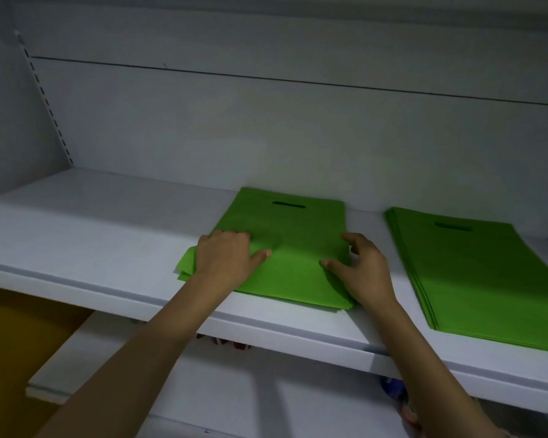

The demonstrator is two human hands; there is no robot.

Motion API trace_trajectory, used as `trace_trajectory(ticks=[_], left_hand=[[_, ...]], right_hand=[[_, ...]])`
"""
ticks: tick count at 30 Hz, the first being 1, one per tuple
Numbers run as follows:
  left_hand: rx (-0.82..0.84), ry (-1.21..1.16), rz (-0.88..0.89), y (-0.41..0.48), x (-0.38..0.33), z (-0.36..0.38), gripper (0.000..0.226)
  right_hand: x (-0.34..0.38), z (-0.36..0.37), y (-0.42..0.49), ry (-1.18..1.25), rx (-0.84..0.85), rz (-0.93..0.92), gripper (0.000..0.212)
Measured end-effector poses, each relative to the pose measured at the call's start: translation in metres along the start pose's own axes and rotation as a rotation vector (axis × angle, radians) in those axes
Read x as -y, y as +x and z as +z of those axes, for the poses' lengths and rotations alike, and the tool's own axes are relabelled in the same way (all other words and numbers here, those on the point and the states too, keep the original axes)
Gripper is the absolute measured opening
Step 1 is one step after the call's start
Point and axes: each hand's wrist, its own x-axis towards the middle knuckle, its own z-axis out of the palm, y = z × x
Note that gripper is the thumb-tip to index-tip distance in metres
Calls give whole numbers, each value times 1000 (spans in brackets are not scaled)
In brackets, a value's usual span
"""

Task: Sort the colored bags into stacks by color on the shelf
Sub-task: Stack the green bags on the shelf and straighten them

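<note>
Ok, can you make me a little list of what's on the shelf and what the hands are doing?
shelf: white, holds two stacks
left stack: green bags, edges a bit uneven
right stack: green bags, neater, untouched
left hand: rests on left stack's left side
right hand: touches left stack's right side

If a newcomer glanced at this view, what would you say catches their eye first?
Bright green stands out against the white shelf: a middle stack of bags, its lower left corner fanned out, and a neater second stack to its right. The left hand and the right hand touch the middle stack's two sides.
</note>
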Motion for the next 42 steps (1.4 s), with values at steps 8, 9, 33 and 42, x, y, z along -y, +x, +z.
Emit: trace_trajectory(ticks=[8,9,33,42], left_hand=[[-18,-19,75,1,2,0,68],[-7,-44,82,2,4,-1,69],[123,-1238,88,35,-105,-27,47],[227,-1118,133,22,-223,-16,62]], right_hand=[[25,-12,21,625,-144,391,52],[29,-16,26,632,-125,425,51],[-13,-211,51,374,-34,95,45],[-135,-274,36,340,-31,326,47]])
